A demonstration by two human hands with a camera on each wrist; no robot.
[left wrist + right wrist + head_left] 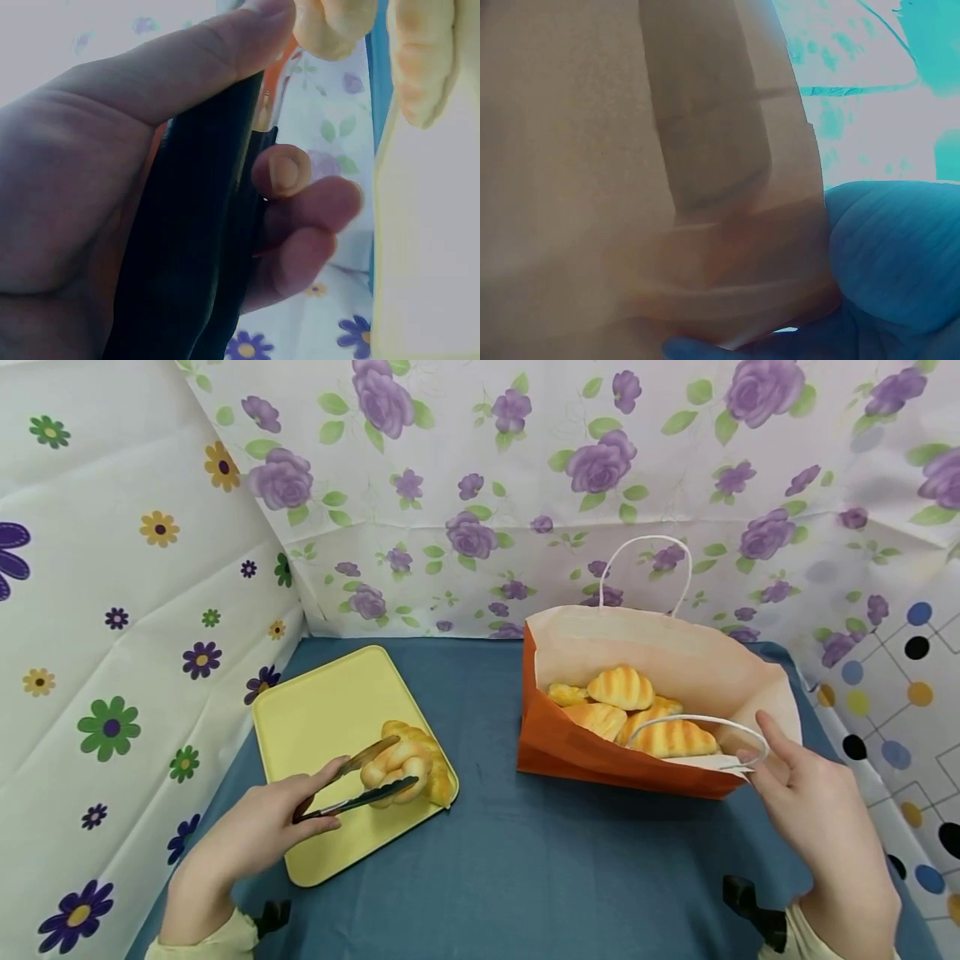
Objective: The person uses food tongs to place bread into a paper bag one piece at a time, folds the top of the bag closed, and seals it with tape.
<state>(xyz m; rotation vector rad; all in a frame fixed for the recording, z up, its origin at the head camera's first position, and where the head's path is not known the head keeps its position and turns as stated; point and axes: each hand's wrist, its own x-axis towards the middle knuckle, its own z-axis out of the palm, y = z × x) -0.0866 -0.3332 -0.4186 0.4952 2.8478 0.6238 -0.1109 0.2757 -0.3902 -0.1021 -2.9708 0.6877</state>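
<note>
My left hand (262,822) holds a pair of tongs (345,810), also seen as dark handles (195,202) in the left wrist view. Between the tong tips sits a knotted bread roll (396,768); whether it is lifted I cannot tell. Behind it, a long golden bread (438,781) lies on the right edge of a yellow tray (322,718). On the other side, my right hand (821,793) pinches the near right rim of an orange paper bag (600,760). Several breads, including a ridged one (671,739), lie inside the open bag.
A blue cloth (480,860) covers the table. The bag's white rope handles stand up, the rear handle (645,537) higher than the front one (697,718). Flowered sheets (450,485) enclose the back and sides. Blue cloth lies between tray and bag.
</note>
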